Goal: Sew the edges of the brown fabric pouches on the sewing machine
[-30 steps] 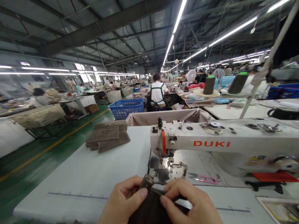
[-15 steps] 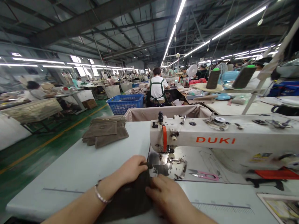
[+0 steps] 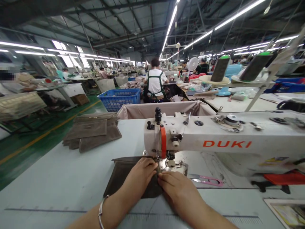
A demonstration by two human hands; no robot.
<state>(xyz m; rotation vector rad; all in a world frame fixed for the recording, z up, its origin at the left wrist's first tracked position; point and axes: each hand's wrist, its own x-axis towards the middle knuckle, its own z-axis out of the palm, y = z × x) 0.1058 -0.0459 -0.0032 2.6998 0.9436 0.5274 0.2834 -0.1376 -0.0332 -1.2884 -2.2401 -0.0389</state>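
A dark brown fabric piece [image 3: 126, 171] lies flat on the sewing table, its right edge at the presser foot of a white sewing machine [image 3: 186, 133]. My left hand [image 3: 143, 173] rests over the fabric, fingers bent and closed on it near the needle. My right hand [image 3: 177, 187] is close beside it, with thumb and fingers together on the fabric's right edge just in front of the needle plate [image 3: 177, 167]. The fingertips of both hands nearly meet. The needle tip is too small to make out.
A stack of brown fabric pieces [image 3: 92, 130] lies at the table's left rear. Pink-handled thread snips [image 3: 207, 180] rest right of the needle plate. Behind the machine is a cloth-lined bin [image 3: 133, 111], then a blue basket [image 3: 119, 97] and a seated co-worker [image 3: 154, 81].
The fabric has moved forward and now lies flat with its edge under the machine head. My left hand has come down onto it; my right hand stays close by. The view has shifted slightly.
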